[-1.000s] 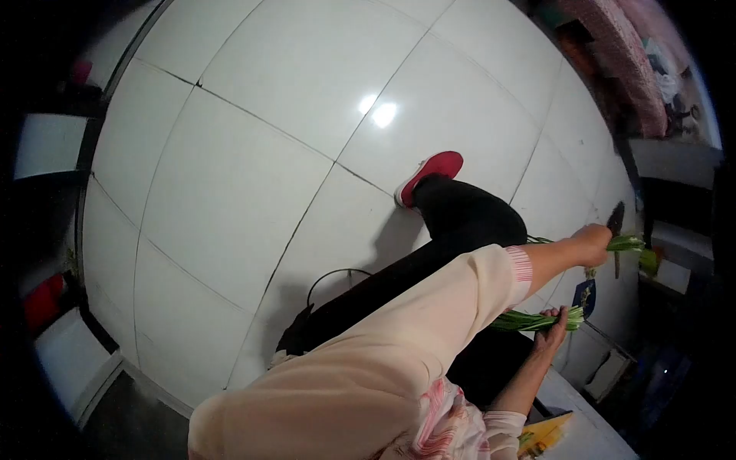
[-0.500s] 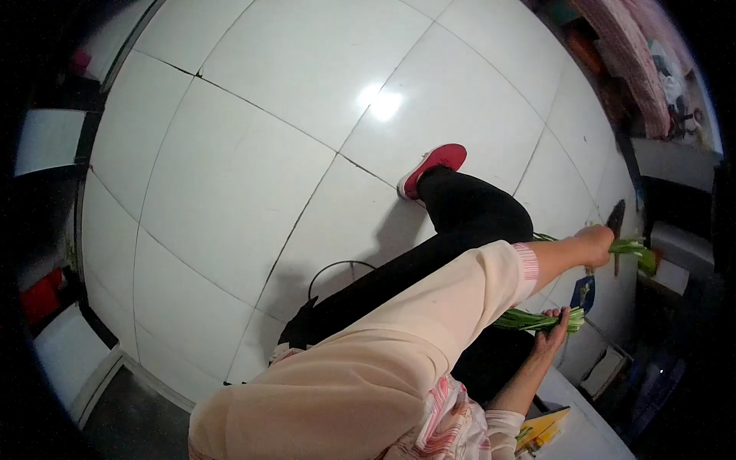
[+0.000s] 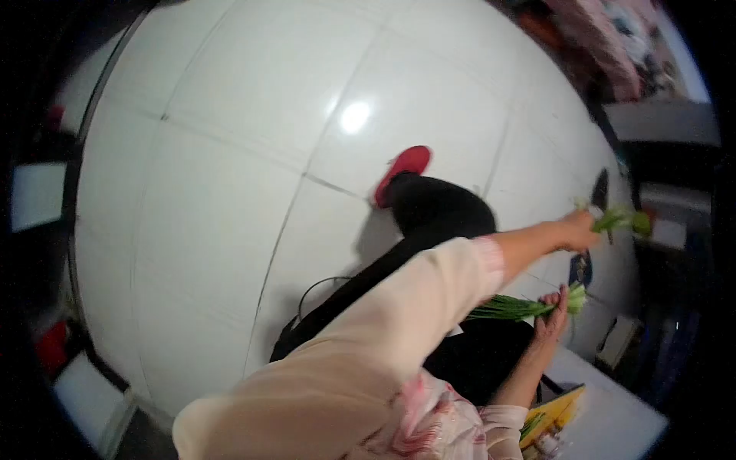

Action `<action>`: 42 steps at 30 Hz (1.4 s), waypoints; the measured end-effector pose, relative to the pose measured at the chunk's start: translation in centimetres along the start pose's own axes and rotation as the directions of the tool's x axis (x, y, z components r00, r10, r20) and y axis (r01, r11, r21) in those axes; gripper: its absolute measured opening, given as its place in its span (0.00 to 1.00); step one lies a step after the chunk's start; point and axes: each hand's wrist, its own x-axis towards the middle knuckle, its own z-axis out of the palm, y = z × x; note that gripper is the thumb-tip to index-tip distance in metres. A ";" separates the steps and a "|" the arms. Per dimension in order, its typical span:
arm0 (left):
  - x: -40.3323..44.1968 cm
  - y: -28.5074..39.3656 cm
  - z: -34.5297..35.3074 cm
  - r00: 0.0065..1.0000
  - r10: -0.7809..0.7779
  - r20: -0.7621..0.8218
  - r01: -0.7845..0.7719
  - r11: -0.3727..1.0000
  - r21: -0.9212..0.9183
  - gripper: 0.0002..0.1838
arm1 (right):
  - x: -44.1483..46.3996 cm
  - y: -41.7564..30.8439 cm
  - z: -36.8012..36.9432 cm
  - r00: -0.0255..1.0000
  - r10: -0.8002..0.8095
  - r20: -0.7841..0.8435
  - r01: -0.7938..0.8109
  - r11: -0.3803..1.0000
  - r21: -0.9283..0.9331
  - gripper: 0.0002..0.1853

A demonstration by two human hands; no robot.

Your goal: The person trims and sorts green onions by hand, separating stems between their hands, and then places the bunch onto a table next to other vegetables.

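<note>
Upper right, my left hand (image 3: 579, 231) is closed around some green leafy stalks (image 3: 613, 220); it is slightly blurred. Below it my right hand (image 3: 552, 314) grips a bunch of long green stalks (image 3: 510, 307), whose pale ends (image 3: 576, 298) stick out beyond the fingers. The long green ends lie toward my black-clad lap. The two hands are apart. Just past my left hand is a dark, elongated object (image 3: 600, 188), and a dark blue item (image 3: 581, 268) lies below that hand.
My leg ends in a red shoe (image 3: 411, 162) on the white tiled floor (image 3: 222, 199). A yellow board or tray (image 3: 566, 405) with green pieces is on a pale surface at lower right. Dark shelving lines the right edge. Pink fabric (image 3: 594, 38) shows at upper right.
The view has shifted and blurred. My left hand has lifted a little away from my right hand, and its stalks have changed angle. My right hand still holds its bunch.
</note>
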 end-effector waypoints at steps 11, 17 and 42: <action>-4.4 5.2 -2.7 0.882 -0.256 0.397 0.387 0.873 -0.297 0.13 | -1.2 -4.4 7.2 0.959 -0.176 0.224 0.170 0.984 0.046 0.14; -4.9 5.1 -0.3 0.861 -0.346 0.373 0.412 0.904 -0.114 0.14 | -0.4 -5.0 7.2 0.889 -0.244 0.389 0.200 0.968 0.148 0.16; -2.7 2.1 3.1 0.943 -0.331 -0.019 0.323 0.930 -0.176 0.11 | 2.3 -5.3 4.1 0.920 -0.264 0.291 0.104 0.878 0.468 0.21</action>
